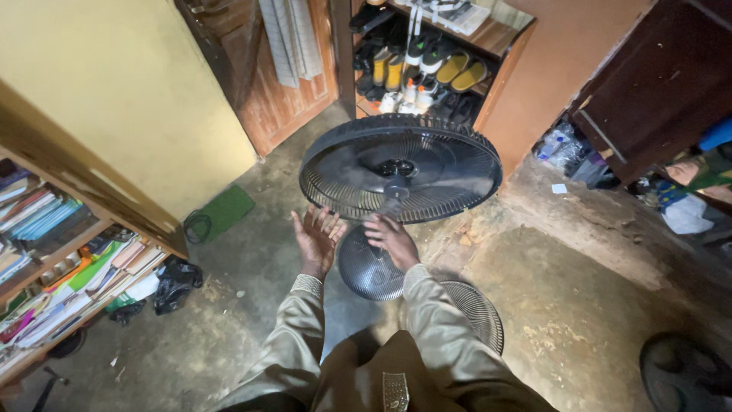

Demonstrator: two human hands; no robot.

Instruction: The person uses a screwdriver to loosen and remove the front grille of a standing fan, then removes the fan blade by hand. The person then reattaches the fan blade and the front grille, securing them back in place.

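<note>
A black standing fan [400, 166] faces up toward me, its round rear grille holding translucent blades and a dark hub. Its round base [366, 267] rests on the concrete floor below. My left hand [316, 238] is held open, palm up, just under the grille's near left rim. My right hand [391, 240] reaches to the fan's neck below the hub, fingers curled over it; the grip itself is hidden. A loose front grille [476, 311] lies flat on the floor beside my right sleeve.
A bookshelf [57, 252] with stacked books stands at left, a black bag [175, 284] and green mat [225, 211] near it. A shoe rack [427, 61] sits behind the fan beside a wooden door [274, 91]. Clutter and bottles [568, 149] lie right.
</note>
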